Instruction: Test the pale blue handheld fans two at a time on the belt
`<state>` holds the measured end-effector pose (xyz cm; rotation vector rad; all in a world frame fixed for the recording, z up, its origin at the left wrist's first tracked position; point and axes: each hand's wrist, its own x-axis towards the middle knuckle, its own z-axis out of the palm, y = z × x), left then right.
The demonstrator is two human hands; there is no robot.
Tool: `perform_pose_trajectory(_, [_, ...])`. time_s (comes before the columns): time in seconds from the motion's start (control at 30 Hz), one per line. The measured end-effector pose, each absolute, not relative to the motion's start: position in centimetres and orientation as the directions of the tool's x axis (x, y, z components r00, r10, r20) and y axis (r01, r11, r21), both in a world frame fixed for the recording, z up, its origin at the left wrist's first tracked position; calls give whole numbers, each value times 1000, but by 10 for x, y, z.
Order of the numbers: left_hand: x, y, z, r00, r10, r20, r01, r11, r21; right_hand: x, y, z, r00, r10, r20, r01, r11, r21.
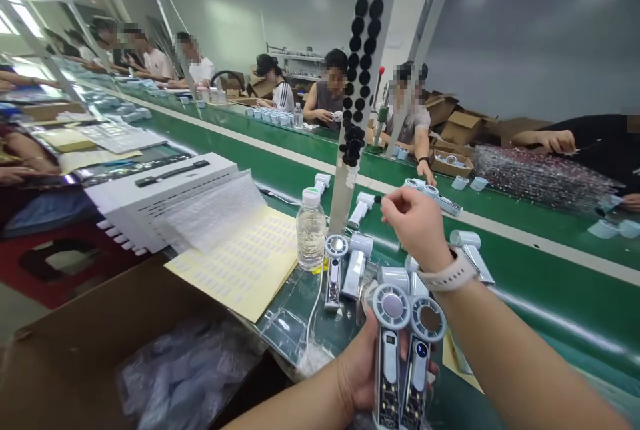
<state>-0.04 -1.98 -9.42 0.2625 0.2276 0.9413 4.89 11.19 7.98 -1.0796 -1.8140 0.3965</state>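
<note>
My left hand [361,370] grips two white handheld fan units [404,350] side by side, round heads up and circuit boards showing. My right hand [414,223], with a pale watch on the wrist, is raised above them, thumb and forefinger pinched on a small black round pad [379,200]. It hovers beside a hanging strip of black round pads [361,50] on a white post. More white fan units [350,263] lie on the green bench under my hands.
A clear bottle [311,229] stands next to a yellow label sheet [240,263] and bubble wrap. An open cardboard box [100,350] sits at lower left. A green conveyor [525,217] runs across; several people work along its far side.
</note>
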Motion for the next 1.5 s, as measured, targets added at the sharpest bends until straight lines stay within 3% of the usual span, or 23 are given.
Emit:
perform_pose_trajectory(0.13, [2,-17,-102,561,822,-100,-755,557,347,6,141,109,-131,703,700,588,623,-516])
perform_pose_trajectory(0.23, [3,-16,-104,556,823,-115,-752,557,353,-12,152,120,-197,592,782,753,602,-266])
perform_pose_trajectory(0.3, [4,-16,-105,561,820,-114,-745,560,361,-21,156,123,-287,558,779,807,579,-118])
perform_pose_trajectory(0.37, [4,-16,-105,572,812,-121,-732,571,373,-28,159,125,-331,572,751,808,582,-87])
perform_pose_trajectory(0.57, [1,-18,-99,551,825,-126,-743,553,376,-10,134,125,-371,620,692,754,636,-166])
perform_pose_trajectory(0.7, [-3,-22,-88,504,859,-88,-785,498,368,49,83,90,-408,676,614,708,658,-255])
perform_pose_trajectory(0.77, [-6,-24,-82,455,887,-76,-814,449,370,86,58,60,-410,825,389,700,558,-445])
perform_pose_trajectory(0.83, [-8,-24,-73,400,914,-74,-836,396,380,120,35,31,-387,895,224,719,444,-535])
perform_pose_trajectory(0.97, [-2,-12,-46,313,947,-70,-839,310,446,169,-1,-7,-219,963,158,707,268,-655])
perform_pose_trajectory(1.07, [16,4,-28,256,964,-75,-819,257,512,179,-18,-20,-138,973,186,610,231,-758])
perform_pose_trajectory(1.17, [39,17,-24,186,971,-148,-739,237,630,175,-24,-27,-162,963,215,577,269,-771])
perform_pose_trajectory(1.23, [50,23,-27,130,978,-163,-675,208,708,173,-22,-28,-159,974,161,619,225,-752])
perform_pose_trajectory(1.37, [53,35,-33,194,975,-107,-672,212,710,199,2,-21,-171,983,67,470,141,-872])
perform_pose_trajectory(1.43, [48,39,-34,254,959,-125,-668,268,694,231,31,-16,-111,994,12,456,62,-888])
perform_pose_trajectory(1.5, [44,42,-34,248,951,-183,-647,303,700,273,72,-13,81,995,-53,607,-92,-789])
